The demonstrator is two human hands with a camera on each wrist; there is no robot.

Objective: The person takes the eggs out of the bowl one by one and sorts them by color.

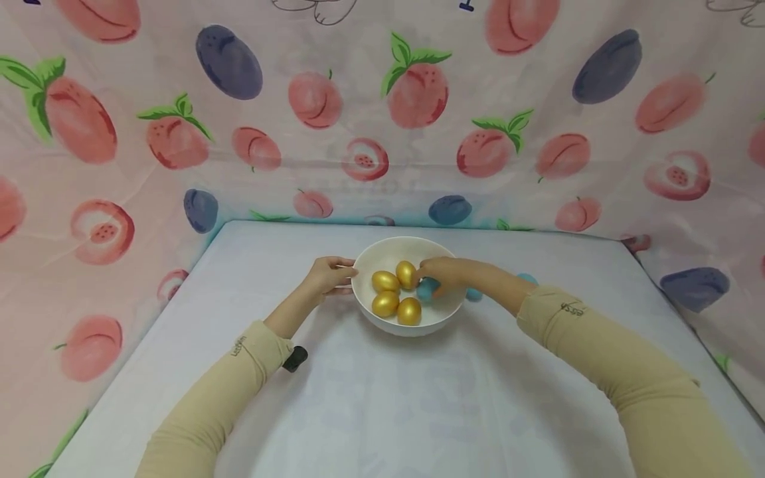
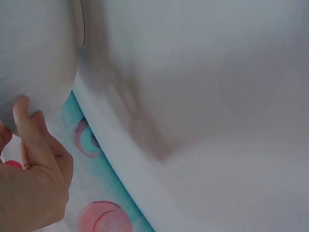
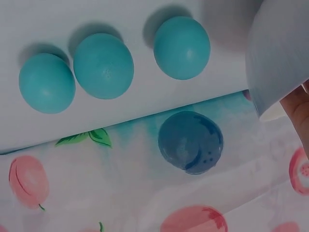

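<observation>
A white bowl [image 1: 412, 328] stands towards the back of the table, with several golden eggs [image 1: 385, 304] inside. On its left side, my left hand [image 1: 327, 275] grips the rim, thumb on top; the left wrist view shows fingertips against the outer wall of the bowl [image 2: 38, 53]. My right hand [image 1: 445, 272] reaches over the right rim and holds a blue egg [image 1: 426, 290] inside the bowl, beside the golden ones. In the right wrist view most of this hand [image 3: 298, 111] is hidden behind the bowl [image 3: 280, 53].
Three more blue eggs [image 3: 104, 66] lie on the table right of the bowl, partly hidden by the right arm in the head view. A small black object [image 1: 295, 359] is by the left sleeve. Fruit-print cloth [image 1: 364, 99] hangs behind the white table [image 1: 382, 411].
</observation>
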